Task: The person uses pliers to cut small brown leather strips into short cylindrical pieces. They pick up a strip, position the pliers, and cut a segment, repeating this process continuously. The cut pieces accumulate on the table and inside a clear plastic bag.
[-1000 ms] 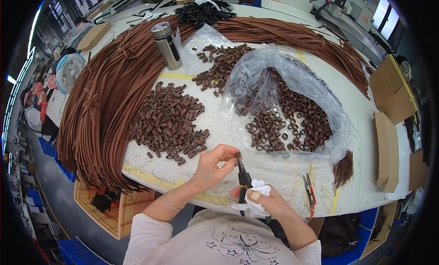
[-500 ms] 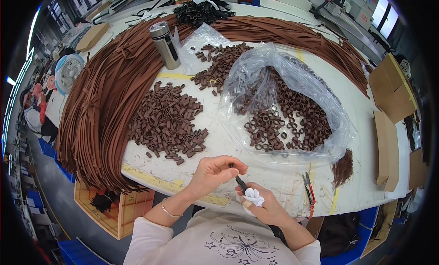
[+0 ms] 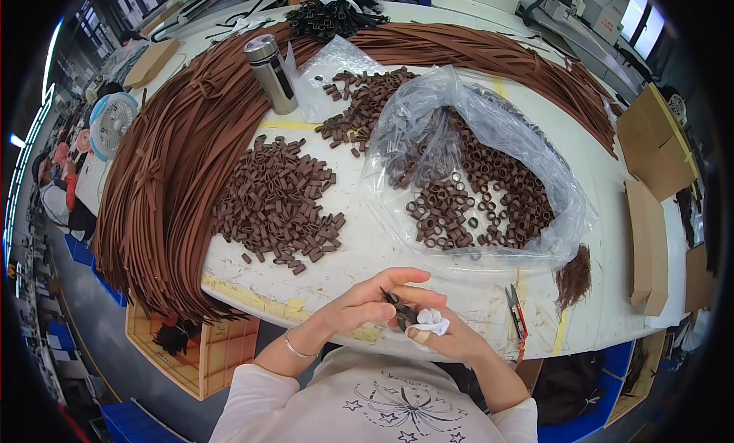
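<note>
The left hand spreads its fingers beside dark pliers, clasped with white cloth in the curled right hand

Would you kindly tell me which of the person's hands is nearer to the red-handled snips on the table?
Right: the right hand is to the left of the red-handled snips, while the left hand is farther to their left.

On the counter, a strap bundle spans the left and far sides. Flask stands far left beside it. Loop pile lies left; bag containing loops lies right. Snips lie near right. Pliers: near edge, left of snips.
</note>
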Available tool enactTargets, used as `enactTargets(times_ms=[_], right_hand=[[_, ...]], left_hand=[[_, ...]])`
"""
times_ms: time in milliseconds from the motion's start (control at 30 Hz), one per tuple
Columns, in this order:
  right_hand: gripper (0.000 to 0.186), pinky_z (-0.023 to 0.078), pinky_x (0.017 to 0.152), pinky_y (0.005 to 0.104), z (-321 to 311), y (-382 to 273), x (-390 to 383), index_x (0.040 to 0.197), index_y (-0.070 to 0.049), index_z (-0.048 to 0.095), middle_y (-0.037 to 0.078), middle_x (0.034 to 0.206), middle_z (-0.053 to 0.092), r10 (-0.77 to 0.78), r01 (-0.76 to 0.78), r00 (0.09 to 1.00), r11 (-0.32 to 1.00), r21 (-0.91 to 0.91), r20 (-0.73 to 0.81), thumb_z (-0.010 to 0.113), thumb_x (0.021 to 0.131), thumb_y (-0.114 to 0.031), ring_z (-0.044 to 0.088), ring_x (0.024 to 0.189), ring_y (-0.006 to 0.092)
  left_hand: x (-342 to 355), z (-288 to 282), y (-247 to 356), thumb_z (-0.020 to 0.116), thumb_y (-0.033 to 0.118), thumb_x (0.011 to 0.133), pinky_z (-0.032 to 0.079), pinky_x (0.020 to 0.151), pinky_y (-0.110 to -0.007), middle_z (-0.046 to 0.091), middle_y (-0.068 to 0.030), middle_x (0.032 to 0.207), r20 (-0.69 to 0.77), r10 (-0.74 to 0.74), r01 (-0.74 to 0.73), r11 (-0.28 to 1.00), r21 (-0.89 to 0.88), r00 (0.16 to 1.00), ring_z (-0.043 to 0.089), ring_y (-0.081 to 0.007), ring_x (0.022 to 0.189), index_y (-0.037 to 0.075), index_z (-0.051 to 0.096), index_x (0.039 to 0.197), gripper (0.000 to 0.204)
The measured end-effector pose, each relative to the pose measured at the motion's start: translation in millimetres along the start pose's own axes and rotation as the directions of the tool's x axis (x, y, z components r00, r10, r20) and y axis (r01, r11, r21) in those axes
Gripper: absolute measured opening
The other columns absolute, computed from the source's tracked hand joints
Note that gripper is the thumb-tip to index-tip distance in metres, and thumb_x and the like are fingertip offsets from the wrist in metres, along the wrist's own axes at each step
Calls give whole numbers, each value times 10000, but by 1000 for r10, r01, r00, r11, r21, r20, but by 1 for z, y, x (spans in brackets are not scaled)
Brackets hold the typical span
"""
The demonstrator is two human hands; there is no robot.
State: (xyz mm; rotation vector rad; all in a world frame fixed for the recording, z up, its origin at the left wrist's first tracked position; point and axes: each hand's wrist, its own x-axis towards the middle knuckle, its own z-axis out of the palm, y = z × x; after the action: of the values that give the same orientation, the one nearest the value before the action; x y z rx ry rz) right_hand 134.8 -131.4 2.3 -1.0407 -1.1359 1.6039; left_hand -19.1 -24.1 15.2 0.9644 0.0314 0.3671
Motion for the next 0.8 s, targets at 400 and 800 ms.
enactTargets(times_ms=[400, 800], right_hand=[[185, 410, 621, 237, 7, 11, 3, 921, 11, 541, 67, 821, 555, -284, 254, 957, 917, -306, -57, 566, 791, -118, 499, 693, 110], [150, 405, 549, 236, 8, 23, 5, 837, -12, 545, 38, 682, 560, -202, 157, 970, 944, -290, -133, 571, 793, -153, 496, 587, 107]], left_hand=[[9, -15, -17, 581, 157, 759, 273, 933, -517, 596, -219, 894, -19, 259, -257, 962, 91, 966, 533, -351, 942, -53, 602, 839, 226], [17, -18, -20, 574, 144, 737, 178, 982, -510, 613, -198, 833, -37, 311, -306, 947, 100, 950, 541, -345, 926, -39, 616, 807, 201]])
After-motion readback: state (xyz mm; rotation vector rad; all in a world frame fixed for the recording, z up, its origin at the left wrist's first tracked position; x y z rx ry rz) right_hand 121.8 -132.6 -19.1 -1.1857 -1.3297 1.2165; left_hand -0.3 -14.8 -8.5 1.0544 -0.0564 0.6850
